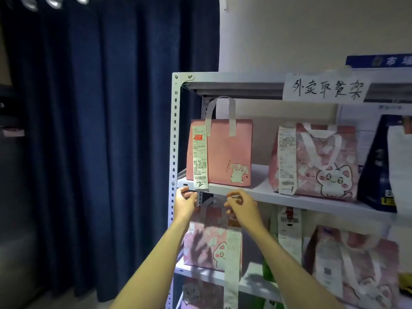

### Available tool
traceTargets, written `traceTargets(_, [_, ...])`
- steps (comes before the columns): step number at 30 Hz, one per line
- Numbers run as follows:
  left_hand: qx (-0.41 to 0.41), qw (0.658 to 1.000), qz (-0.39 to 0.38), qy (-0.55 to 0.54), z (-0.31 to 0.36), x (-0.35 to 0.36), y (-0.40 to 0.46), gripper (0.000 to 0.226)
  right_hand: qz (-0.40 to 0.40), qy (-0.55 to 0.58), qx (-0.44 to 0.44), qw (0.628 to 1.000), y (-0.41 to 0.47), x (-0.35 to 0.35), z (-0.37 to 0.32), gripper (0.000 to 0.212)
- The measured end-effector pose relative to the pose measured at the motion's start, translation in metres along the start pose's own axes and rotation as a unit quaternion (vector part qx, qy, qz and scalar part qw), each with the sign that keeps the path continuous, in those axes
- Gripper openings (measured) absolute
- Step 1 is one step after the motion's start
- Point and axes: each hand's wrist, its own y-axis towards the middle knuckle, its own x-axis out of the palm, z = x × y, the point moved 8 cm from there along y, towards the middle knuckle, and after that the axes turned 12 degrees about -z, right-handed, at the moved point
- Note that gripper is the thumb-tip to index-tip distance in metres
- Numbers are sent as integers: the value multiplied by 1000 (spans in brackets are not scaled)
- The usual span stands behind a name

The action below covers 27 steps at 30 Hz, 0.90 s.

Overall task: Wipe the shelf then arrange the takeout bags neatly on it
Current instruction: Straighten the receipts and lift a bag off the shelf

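Observation:
A grey metal shelf point(289, 198) carries a plain pink takeout bag point(225, 152) at its left end, with a long receipt point(200, 157) hanging over the board's front edge. Beside it stand a pink cat-print bag point(316, 161) and a dark blue bag point(376, 166). My left hand point(185, 199) is raised to the front edge just under the receipt, fingers loosely curled and holding nothing. My right hand point(242, 206) hovers a little to the right, below the pink bag, fingers also curled and empty. No cloth is in view.
On the board below stand another cat-print bag point(209, 244) behind my arms, a pink bag point(356, 259) at right and something green point(267, 270). A handwritten paper sign point(325, 88) hangs on the top board. A dark blue curtain point(100, 130) fills the left.

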Motion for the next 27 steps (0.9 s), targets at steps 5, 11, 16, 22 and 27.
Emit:
traceTargets(5, [-16, 1000, -1, 4, -3, 3, 23, 26, -41, 45, 21, 998, 32, 17, -2, 20])
traceTargets(11, [20, 1000, 1, 7, -3, 5, 27, 17, -80, 65, 29, 994, 49, 30, 4, 22])
traceTargets(16, [6, 998, -32, -52, -11, 13, 20, 29, -69, 77, 22, 994, 47, 28, 12, 21])
traceTargets(22, [-1, 993, -103, -61, -6, 52, 6, 27, 18, 88, 14, 996, 24, -14, 22, 21])
traceTargets(27, [34, 992, -119, -18, 5, 96, 2, 17, 149, -14, 12, 989, -4, -77, 29, 13])
